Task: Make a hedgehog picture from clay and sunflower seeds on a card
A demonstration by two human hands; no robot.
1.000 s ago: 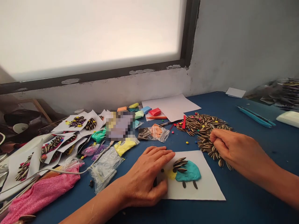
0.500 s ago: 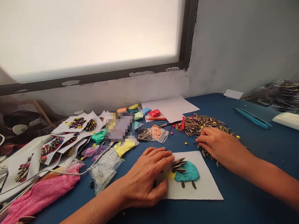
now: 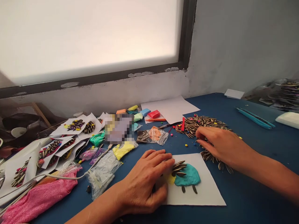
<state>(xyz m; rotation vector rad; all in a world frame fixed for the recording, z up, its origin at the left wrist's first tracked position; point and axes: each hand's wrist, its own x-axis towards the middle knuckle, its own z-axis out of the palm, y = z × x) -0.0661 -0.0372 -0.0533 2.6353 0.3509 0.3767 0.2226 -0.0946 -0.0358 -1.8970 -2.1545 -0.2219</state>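
Observation:
My left hand (image 3: 149, 179) lies on the left part of a white card (image 3: 205, 193), its fingers stretched out and holding nothing. The card carries a flat turquoise clay shape (image 3: 190, 175), a yellow clay patch (image 3: 171, 179) partly under my fingers, and two dark seeds below like short legs. Several striped sunflower seeds (image 3: 178, 166) stick out fanwise at the turquoise shape's upper left. My right hand (image 3: 218, 143) is over the near side of a sunflower seed pile (image 3: 207, 123), thumb and index finger a little apart. I see nothing between those fingertips.
Small coloured balls (image 3: 186, 145) lie by the pile. Left are finished seed cards (image 3: 90, 127), clay packets (image 3: 123, 149), plastic wrap (image 3: 102, 174), a cable and a pink cloth (image 3: 44, 196). Blue tweezers (image 3: 255, 119) and a white object (image 3: 288, 119) lie right. White paper (image 3: 173, 107) lies behind.
My right thumb and index finger have parted slightly at the pile, and a few seeds lie looser at its near edge. My left hand stays on the card. The view shifted slightly.

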